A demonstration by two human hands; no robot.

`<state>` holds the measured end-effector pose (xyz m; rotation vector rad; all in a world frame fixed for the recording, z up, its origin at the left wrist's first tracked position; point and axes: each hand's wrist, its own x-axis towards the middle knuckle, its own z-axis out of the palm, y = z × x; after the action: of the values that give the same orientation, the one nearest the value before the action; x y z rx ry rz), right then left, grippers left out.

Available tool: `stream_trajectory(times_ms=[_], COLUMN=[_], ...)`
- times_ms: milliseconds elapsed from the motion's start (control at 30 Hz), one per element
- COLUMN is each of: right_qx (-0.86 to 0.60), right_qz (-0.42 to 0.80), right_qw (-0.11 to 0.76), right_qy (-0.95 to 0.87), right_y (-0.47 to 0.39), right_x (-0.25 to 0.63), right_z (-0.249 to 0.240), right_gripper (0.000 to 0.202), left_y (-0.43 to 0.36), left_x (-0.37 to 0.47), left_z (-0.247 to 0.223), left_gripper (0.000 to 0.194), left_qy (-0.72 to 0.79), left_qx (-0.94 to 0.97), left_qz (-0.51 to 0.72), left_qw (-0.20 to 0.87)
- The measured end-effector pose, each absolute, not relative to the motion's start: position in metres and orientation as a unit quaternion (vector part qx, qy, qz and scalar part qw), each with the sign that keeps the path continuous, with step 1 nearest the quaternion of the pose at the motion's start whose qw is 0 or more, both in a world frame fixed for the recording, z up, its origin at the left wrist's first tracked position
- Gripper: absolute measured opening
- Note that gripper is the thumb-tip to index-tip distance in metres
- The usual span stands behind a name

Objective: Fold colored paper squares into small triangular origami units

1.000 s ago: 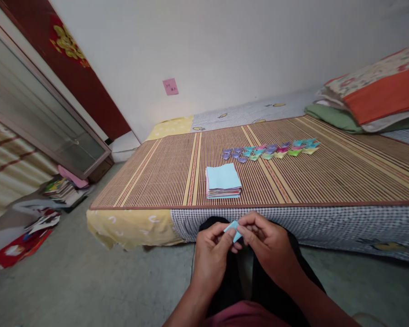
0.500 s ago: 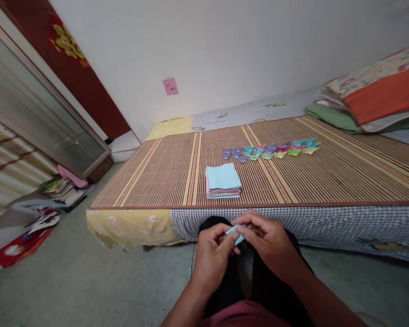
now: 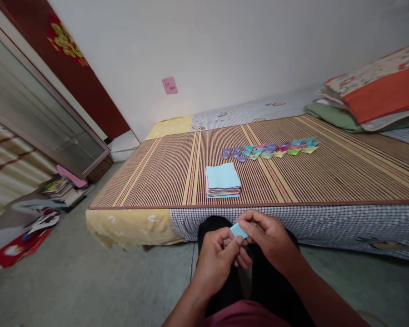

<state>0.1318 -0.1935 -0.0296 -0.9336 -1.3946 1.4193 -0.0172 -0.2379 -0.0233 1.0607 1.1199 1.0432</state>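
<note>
A small folded piece of light blue paper (image 3: 238,230) is pinched between both hands above my lap. My left hand (image 3: 217,254) grips its lower left side, thumb on top. On its right side my right hand (image 3: 267,236) holds it between thumb and fingers. Just beyond the hands, a stack of square coloured paper (image 3: 223,176) lies on the mat, a light blue sheet uppermost. Several small folded paper pieces (image 3: 269,150) in purple, blue, pink, green and yellow sit in rows behind the stack, to the right.
A striped bamboo mat (image 3: 150,177) covers the bed, whose checked sheet (image 3: 334,227) hangs over the front edge. Folded bedding (image 3: 381,100) is piled at the right. Books (image 3: 59,188) stand on the left by a glass-panelled door (image 3: 54,104). A pink note (image 3: 169,85) sticks to the wall.
The blue paper has turned, so more of its flat face shows. My right hand has shifted slightly right, and the fingers of my left hand are spread further beneath the paper.
</note>
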Motion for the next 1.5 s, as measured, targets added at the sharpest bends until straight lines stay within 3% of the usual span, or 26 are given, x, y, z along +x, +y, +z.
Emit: stream_trajectory(times_ms=[133,300,500,667,1000,1300,1500], right_qx=[-0.37,-0.337,-0.369,-0.36,-0.316,-0.323,-0.33], right_qz=[0.567,0.633,0.516,0.535,0.563,0.583,0.541], right_qw=[0.453,0.428,0.411,0.384,0.442,0.51,0.533], right_qy=[-0.58,-0.55,-0.655,-0.661,-0.623,-0.544,-0.56], right_y=[-0.194,-0.19,-0.187,-0.186,-0.192,-0.196,-0.199], right_x=[0.13,0.13,0.135,0.134,0.13,0.119,0.118], right_z=[-0.03,-0.03,-0.027,-0.03,-0.034,-0.04,-0.041], right_gripper=[0.026,0.029,0.015,0.022,0.028,0.027,0.026], left_y=[-0.241,-0.242,-0.243,-0.242,-0.241,-0.245,-0.246], left_x=[-0.015,-0.017,-0.022,-0.028,-0.031,-0.022,-0.019], left_z=[-0.024,-0.024,-0.019,-0.013,-0.009,-0.015,-0.012], left_gripper=[0.035,0.028,0.034,0.031,0.034,0.039,0.045], left_qy=[0.517,0.518,0.55,0.572,0.545,0.561,0.543], left_qx=[0.501,0.529,0.597,0.648,0.611,0.621,0.587], left_qz=[0.458,0.441,0.389,0.335,0.394,0.396,0.413], left_qw=[0.522,0.508,0.435,0.375,0.418,0.378,0.436])
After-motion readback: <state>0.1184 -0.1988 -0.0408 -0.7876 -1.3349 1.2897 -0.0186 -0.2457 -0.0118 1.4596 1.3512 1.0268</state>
